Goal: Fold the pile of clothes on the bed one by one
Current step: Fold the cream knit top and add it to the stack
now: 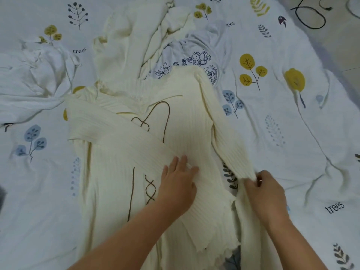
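Left hand (178,184) presses flat on the sweater (187,121), anchoring it, while right hand (262,189) pinches the sleeve (226,137) cuff, probably to fold it inward.

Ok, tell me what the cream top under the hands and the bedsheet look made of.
Cream top: ribbed knit, soft and matte, going by its fine lengthwise ribs; brown stitched lines decorate it. Bedsheet: thin woven fabric, probably cotton, matte, with printed leaves and fine creases.

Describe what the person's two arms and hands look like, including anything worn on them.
Both forearms are bare right down to the bottom edge of the picture; no sleeves or cuffs show. The left hand has no ring, watch or glove. The right hand is ungloved too, and its wrist carries no watch or bracelet.
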Available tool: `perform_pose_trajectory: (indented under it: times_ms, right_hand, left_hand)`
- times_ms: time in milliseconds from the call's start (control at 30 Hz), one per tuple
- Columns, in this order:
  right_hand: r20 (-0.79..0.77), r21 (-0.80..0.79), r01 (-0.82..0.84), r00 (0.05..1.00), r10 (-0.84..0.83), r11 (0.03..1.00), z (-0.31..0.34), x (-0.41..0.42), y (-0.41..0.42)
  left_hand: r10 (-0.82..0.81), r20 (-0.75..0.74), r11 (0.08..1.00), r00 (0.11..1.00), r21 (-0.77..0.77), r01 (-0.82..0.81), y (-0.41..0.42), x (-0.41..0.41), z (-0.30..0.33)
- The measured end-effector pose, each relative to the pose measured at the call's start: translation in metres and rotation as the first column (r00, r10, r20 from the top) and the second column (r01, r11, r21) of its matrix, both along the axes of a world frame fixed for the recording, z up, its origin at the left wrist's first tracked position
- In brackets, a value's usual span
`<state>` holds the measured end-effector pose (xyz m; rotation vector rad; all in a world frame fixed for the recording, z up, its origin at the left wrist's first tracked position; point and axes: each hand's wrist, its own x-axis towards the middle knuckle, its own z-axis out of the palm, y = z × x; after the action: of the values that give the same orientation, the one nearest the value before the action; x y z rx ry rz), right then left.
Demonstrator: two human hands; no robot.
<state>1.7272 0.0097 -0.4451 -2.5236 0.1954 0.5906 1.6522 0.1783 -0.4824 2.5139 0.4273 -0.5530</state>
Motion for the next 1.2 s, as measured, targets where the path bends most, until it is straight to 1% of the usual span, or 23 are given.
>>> perform_pose_trajectory:
  times_ms: [67,133,167,200,233,267,300,333,433,533,567,633,700,733,800,900,1000,1033,1067,1100,1133,1167,1200]
  right_hand:
    - [0.095,0.011,0.019,0.995,-0.02,1.0,0.023,0.004,0.007]
    - [0.181,0.03,-0.017,0.983,0.011,0.999,0.048,0.003,0.019]
    - [0.207,0.037,-0.054,0.977,0.045,0.998,0.062,0.001,0.029]
    - [0.223,0.046,-0.103,0.971,0.09,0.994,0.073,-0.003,0.039]
    - [0.224,0.053,-0.159,0.964,0.143,0.986,0.083,-0.007,0.05]
    - [0.217,0.066,-0.216,0.956,0.197,0.974,0.091,-0.012,0.062]
    - [0.205,0.09,-0.266,0.948,0.243,0.96,0.097,-0.017,0.073]
    - [0.198,0.131,-0.308,0.939,0.279,0.942,0.099,-0.022,0.084]
    - [0.152,0.27,-0.396,0.917,0.368,0.878,0.092,-0.038,0.107]
    - [0.101,0.305,-0.461,0.886,0.453,0.833,0.07,-0.05,0.119]
    - [0.063,0.277,-0.482,0.872,0.485,0.831,0.061,-0.053,0.12]
    - [-0.018,0.126,-0.592,0.801,0.599,0.796,0.041,-0.059,0.12]
    - [-0.114,-0.1,-0.718,0.696,0.709,0.689,0.025,-0.063,0.117]
    - [-0.171,-0.173,-0.749,0.663,0.729,0.64,0.02,-0.064,0.115]
    - [-0.233,-0.218,-0.782,0.622,0.747,0.583,0.015,-0.066,0.112]
    - [-0.222,-0.129,-0.758,0.65,0.727,0.639,0.017,-0.066,0.113]
    - [-0.158,-0.033,-0.754,0.652,0.742,0.656,0.026,-0.076,0.125]
    - [-0.138,0.047,-0.77,0.626,0.767,0.637,0.03,-0.082,0.129]
    - [-0.134,0.157,-0.786,0.583,0.801,0.598,0.035,-0.089,0.134]
    - [-0.137,0.268,-0.798,0.523,0.841,0.539,0.039,-0.095,0.137]
    - [-0.147,0.351,-0.803,0.461,0.875,0.482,0.041,-0.1,0.139]
    - [-0.14,0.374,-0.819,0.414,0.9,0.435,0.041,-0.1,0.139]
    - [-0.108,0.343,-0.842,0.406,0.908,0.417,0.038,-0.096,0.139]
  left_hand:
    - [0.15,0.088,0.984,0.985,-0.112,-0.14,-0.002,0.006,0.018]
    - [0.338,0.083,0.902,0.938,-0.314,-0.297,-0.004,0.011,0.041]
    - [0.415,0.023,0.82,0.909,-0.443,-0.363,-0.005,0.013,0.053]
    - [0.482,-0.057,0.7,0.874,-0.575,-0.423,-0.006,0.016,0.064]
    - [0.528,-0.151,0.552,0.836,-0.687,-0.473,-0.004,0.018,0.073]
    - [0.546,-0.255,0.399,0.798,-0.758,-0.516,0.001,0.02,0.082]
    - [0.545,-0.333,0.287,0.769,-0.788,-0.545,0.007,0.021,0.089]
    - [0.538,-0.374,0.233,0.756,-0.796,-0.559,0.015,0.02,0.094]
    - [0.565,-0.407,0.189,0.718,-0.783,-0.592,0.042,0.013,0.099]
    - [0.638,-0.462,0.159,0.617,-0.704,-0.692,0.072,-0.001,0.082]
    - [0.668,-0.462,0.169,0.583,-0.669,-0.724,0.081,-0.006,0.073]
    - [0.736,-0.402,0.26,0.545,-0.576,-0.775,0.093,-0.019,0.051]
    - [0.789,-0.309,0.354,0.53,-0.476,-0.805,0.099,-0.031,0.032]
    - [0.8,-0.287,0.383,0.527,-0.431,-0.817,0.099,-0.035,0.026]
    - [0.781,-0.319,0.407,0.537,-0.393,-0.825,0.096,-0.042,0.022]
    - [0.705,-0.441,0.381,0.556,-0.426,-0.821,0.085,-0.049,0.025]
    - [0.681,-0.49,0.276,0.545,-0.517,-0.81,0.074,-0.055,0.03]
    - [0.693,-0.471,0.265,0.546,-0.538,-0.8,0.073,-0.058,0.032]
    - [0.709,-0.436,0.283,0.554,-0.544,-0.79,0.074,-0.06,0.032]
    - [0.721,-0.412,0.288,0.558,-0.554,-0.781,0.077,-0.063,0.033]
    - [0.726,-0.413,0.258,0.55,-0.578,-0.774,0.083,-0.067,0.033]
    - [0.722,-0.442,0.199,0.532,-0.604,-0.772,0.089,-0.072,0.033]
    - [0.722,-0.459,0.166,0.517,-0.611,-0.774,0.096,-0.077,0.032]
